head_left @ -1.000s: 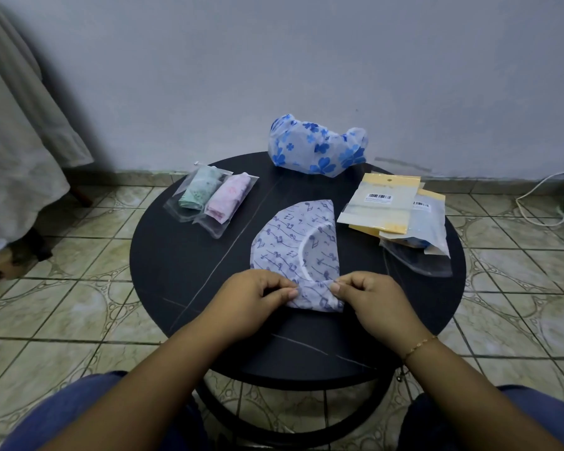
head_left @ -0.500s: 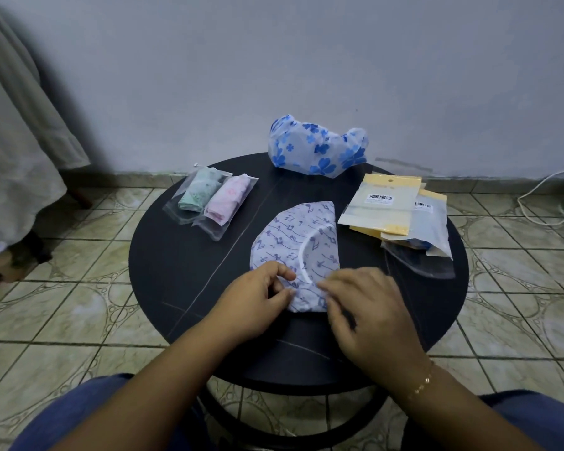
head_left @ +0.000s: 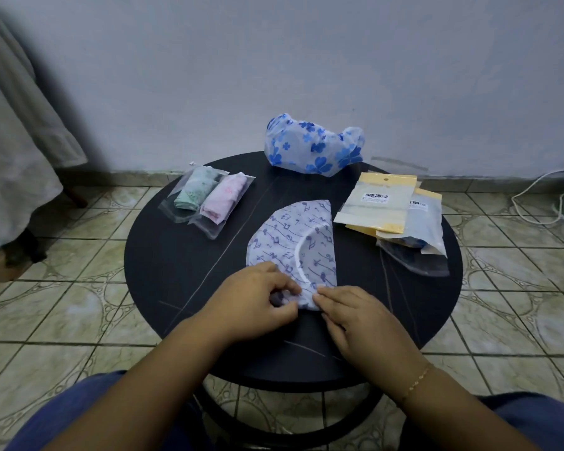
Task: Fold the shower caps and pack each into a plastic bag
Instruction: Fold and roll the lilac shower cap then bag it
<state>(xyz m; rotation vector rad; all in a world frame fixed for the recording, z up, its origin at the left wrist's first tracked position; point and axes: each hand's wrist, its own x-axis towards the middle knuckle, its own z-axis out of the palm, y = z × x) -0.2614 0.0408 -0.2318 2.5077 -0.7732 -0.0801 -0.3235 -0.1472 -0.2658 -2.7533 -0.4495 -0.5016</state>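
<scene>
Now | both hands (left hand (head_left: 254, 301), right hand (head_left: 358, 315)) pinch purple cap (head_left: 293, 242) | 2 packed bags (head_left: 209, 201)

Dim, even indoor light, soft shadow at left, wide-angle bending at edges.

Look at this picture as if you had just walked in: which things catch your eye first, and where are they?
Both hands, the left hand and the right hand, pinch the near end of a white cap with purple music notes in the middle of the round black table. Behind it, at the far edge, sits a puffed blue-flowered cap. Two packed bags lie far left and a stack of empty bags to the right.
</scene>
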